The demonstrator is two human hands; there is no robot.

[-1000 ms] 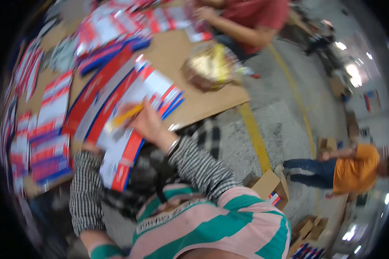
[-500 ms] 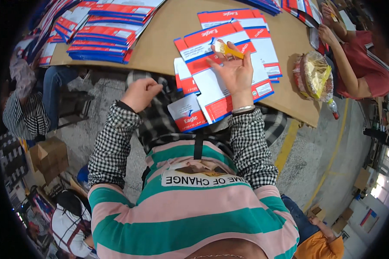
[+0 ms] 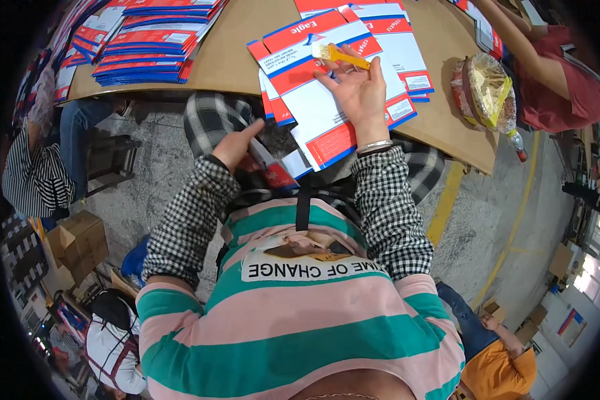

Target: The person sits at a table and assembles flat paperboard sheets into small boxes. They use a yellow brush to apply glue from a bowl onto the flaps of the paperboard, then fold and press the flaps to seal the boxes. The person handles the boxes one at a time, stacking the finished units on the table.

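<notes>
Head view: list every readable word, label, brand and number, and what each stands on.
Wording is left uncopied.
Flat carton: white lettering on red bands; finest print too small to read.
Striped shirt: dark capitals on a white patch, upside down.
Stacked cartons: print too small.

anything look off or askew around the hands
The top flat carton under the right hand lies askew on those beneath, its near end jutting past the table edge. A red-and-white piece by the left hand also slants beyond that edge. No spill shows.
</notes>
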